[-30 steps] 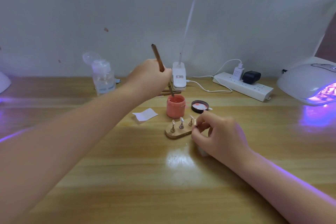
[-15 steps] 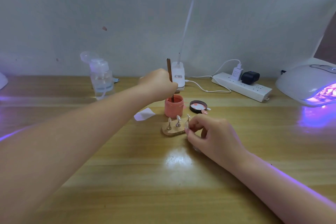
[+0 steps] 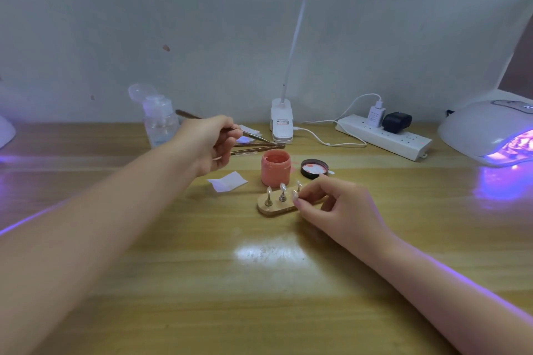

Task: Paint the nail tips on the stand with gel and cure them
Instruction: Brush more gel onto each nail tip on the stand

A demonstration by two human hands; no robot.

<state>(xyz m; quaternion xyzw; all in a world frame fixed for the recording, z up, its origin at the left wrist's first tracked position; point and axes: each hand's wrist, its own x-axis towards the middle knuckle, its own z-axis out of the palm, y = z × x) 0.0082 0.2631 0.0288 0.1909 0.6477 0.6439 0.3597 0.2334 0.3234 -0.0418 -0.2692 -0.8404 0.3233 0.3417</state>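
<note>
- Your left hand (image 3: 212,143) pinches the brush (image 3: 253,135), bristles pointing right above the open pink gel jar (image 3: 275,168).
- The wooden stand (image 3: 275,204) with its nail tips (image 3: 283,187) sits just in front of the jar.
- Your right hand (image 3: 336,204) curls at the stand's right end, seemingly pinching a tip holder.
- The curing lamp (image 3: 487,130) glows violet far right.

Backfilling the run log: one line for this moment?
left hand: holds thin brown brush | right hand: steadies wooden nail-tip stand | pink gel jar: open
</note>
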